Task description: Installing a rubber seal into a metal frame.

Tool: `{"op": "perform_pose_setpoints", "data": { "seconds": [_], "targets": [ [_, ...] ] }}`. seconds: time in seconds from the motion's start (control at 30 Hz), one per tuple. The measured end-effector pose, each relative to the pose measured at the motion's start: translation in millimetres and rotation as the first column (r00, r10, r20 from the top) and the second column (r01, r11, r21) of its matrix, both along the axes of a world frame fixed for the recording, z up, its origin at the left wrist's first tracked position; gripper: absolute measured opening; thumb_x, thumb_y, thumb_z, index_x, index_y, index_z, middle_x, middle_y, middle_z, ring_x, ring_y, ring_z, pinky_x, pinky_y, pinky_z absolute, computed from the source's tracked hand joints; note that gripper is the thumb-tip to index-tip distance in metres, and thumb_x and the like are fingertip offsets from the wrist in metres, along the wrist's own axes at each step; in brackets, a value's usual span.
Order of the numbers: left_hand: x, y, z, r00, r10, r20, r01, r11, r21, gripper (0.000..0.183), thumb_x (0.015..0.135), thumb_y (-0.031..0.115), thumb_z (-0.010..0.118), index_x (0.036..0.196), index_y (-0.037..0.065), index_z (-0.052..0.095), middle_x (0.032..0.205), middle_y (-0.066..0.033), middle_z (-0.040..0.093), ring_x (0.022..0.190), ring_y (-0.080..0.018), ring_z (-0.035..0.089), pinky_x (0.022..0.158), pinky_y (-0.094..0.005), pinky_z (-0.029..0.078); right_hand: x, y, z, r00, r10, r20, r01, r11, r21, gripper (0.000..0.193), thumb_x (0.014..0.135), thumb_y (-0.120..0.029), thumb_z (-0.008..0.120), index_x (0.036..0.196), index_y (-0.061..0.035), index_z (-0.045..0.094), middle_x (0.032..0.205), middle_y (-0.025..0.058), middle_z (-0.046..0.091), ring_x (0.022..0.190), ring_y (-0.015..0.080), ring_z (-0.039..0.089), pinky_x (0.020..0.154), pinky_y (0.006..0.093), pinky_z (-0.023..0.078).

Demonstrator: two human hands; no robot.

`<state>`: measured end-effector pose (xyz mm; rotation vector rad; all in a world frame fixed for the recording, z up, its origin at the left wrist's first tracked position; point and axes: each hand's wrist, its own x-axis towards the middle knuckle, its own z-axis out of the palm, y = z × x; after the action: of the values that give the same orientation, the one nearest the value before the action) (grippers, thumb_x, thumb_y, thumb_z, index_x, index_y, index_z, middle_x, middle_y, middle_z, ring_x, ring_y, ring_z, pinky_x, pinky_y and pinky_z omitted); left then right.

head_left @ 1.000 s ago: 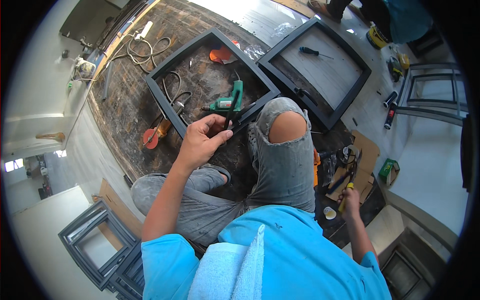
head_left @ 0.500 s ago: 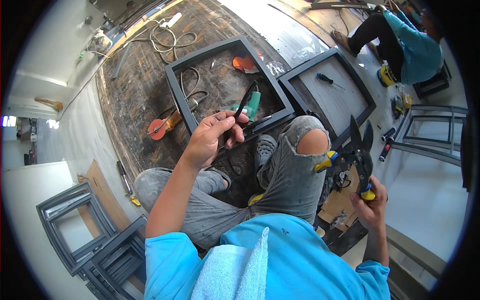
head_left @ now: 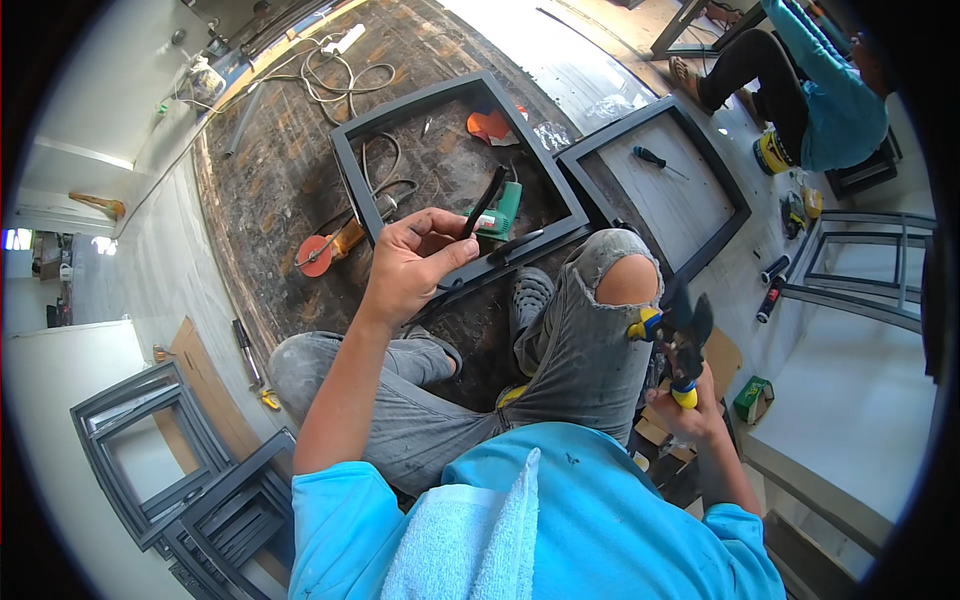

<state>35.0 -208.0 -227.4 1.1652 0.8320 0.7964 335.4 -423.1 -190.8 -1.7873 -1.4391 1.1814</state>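
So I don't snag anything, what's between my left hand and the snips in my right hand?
In the head view, the dark frame's near rail, a grey clog and your raised knee lie between your left hand and the snips.

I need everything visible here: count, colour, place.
Strip: one, black, centre
Snips: one, black, yellow-blue handles, right of centre
Frames: two, dark grey, upper centre
More frames: several, dark grey, far left and right
Drill: one, green, within left frame
Tool: one, orange, left of drill
Disc: one, red, by that tool
Screwdriver: one, dark, within right frame
Cables: several, pale, upper left
Tubes: two, mostly black, right
Bucket: one, yellow-black, upper right
Box: one, green, right
Towel: one, pale blue, lower centre
Co-worker: one, blue top, upper right
Left hand: one, bare, holding strip
Right hand: one, bare, holding snips
Legs: two, grey trousers, lower centre
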Motion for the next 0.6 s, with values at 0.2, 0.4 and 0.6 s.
{"op": "perform_pose_setpoints", "data": {
  "seconds": [0.2,0.4,0.6],
  "targets": [
    [-2,0,6,0.998,0.055,-0.014,-0.054,0.997,0.049,0.015,0.08,0.002,0.073,0.093,0.003,0.064,0.084,-0.0035,0.067,0.077,-0.0079,0.063,0.073,-0.0217,0.051,-1,27,-13,0.998,0.044,-0.043,-0.033,0.973,0.229,0.058,0.068,-0.016,0.065,0.122,-0.002,0.049,0.105,0.0121,0.056,0.099,0.0236,0.054,0.091,0.0376,0.041],
    [-8,-4,19,0.995,0.09,-0.046,-0.084,0.989,0.124,0.016,0.08,0.009,0.076,0.087,0.006,0.062,0.078,-0.001,0.065,0.07,-0.0057,0.06,0.059,-0.0194,0.049,-17,73,-11,0.97,0.122,-0.208,-0.091,0.984,0.155,0.028,0.073,-0.01,0.062,0.099,-0.0042,0.052,0.089,0.0063,0.058,0.081,0.0159,0.055,0.076,0.0295,0.044],
    [-14,-11,22,0.987,0.161,0.011,-0.161,0.986,0.034,0.016,0.084,0.019,0.073,0.083,0.008,0.06,0.073,0.0004,0.063,0.062,-0.0041,0.056,0.053,-0.0186,0.044,-42,114,-4,0.865,0.227,-0.447,-0.154,0.969,0.193,0.018,0.08,-0.01,0.064,0.095,-0.004,0.056,0.078,0.0022,0.059,0.065,0.0087,0.055,0.06,0.0244,0.045]
  ]
}}
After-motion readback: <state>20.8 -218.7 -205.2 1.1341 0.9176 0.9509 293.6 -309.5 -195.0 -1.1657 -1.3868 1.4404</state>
